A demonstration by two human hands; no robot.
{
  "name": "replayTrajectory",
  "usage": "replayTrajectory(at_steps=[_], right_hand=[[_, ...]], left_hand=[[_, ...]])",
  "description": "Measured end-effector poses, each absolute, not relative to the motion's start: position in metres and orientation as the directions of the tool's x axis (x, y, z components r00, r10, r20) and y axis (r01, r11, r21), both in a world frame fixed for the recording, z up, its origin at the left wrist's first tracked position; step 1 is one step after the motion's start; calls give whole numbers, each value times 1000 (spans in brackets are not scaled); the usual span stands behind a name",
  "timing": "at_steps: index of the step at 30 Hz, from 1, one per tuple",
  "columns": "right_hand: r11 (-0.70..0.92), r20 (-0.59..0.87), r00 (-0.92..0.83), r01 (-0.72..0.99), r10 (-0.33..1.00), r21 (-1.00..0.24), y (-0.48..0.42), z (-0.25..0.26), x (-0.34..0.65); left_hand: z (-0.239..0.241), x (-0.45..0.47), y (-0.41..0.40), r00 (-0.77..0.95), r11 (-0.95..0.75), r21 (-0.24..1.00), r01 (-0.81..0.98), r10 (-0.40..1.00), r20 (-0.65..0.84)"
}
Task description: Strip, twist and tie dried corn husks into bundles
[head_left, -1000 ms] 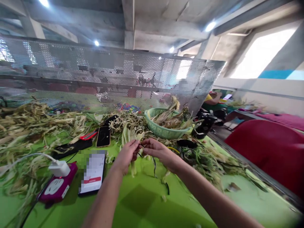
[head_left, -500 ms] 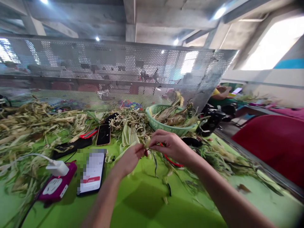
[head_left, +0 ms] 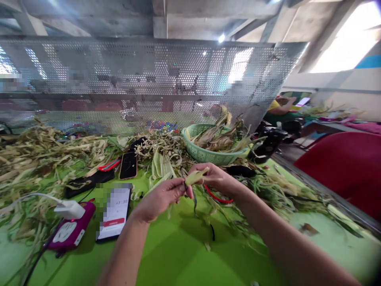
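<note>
Between my hands, above the green tabletop [head_left: 178,254], is a small pale yellow-green piece of corn husk [head_left: 197,176], folded or bundled, with a dark band at its lower end. My left hand [head_left: 162,198] pinches that lower end between thumb and fingertips. Closed around the far side of the husk, my right hand [head_left: 218,180] has its fingers partly hidden behind it. A thin dark strip hangs below the fingers. Just behind my hands lie wide pale green husk strips [head_left: 160,167]. A red loop [head_left: 220,198] rests under my right wrist.
A green basket [head_left: 205,155] of dry husks stands behind my right hand. On the left are a lit phone [head_left: 116,214], a dark phone [head_left: 128,166], a purple power block [head_left: 70,232] and heaped husks [head_left: 44,147]. A perforated metal screen [head_left: 133,79] closes the back.
The husk piece has come into clearer view, its loose end now sticking up to the right across my right hand. My left hand has shifted slightly. The camera view has tilted a little.
</note>
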State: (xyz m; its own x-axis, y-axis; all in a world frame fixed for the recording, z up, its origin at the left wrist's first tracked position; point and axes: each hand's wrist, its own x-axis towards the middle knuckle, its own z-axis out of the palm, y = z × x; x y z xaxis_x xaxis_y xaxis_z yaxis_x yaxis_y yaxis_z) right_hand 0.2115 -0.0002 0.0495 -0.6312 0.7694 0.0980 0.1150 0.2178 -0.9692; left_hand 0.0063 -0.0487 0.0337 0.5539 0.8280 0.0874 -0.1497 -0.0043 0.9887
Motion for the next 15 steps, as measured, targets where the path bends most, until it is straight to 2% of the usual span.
replayTrajectory(at_steps=[3, 6, 9, 12, 15], right_hand=[[199, 130, -567, 61, 813, -978, 1, 40, 205], [228, 121, -535, 138, 836, -964, -1, 37, 199], [295, 135, -523, 235, 841, -926, -6, 38, 196], [392, 212, -490, 302, 846, -869, -12, 39, 194], [485, 303, -447, 379, 842, -788, -17, 39, 192]], left_hand=[[26, 6, -42, 397, 85, 947, -308, 917, 47], [20, 8, -35, 240, 94, 930, -354, 971, -7], [15, 9, -30, 99, 91, 938, -335, 993, -61], [8, 8, -27, -25, 59, 961, -269, 997, -68], [4, 7, -26, -7, 47, 968, -248, 999, -50]])
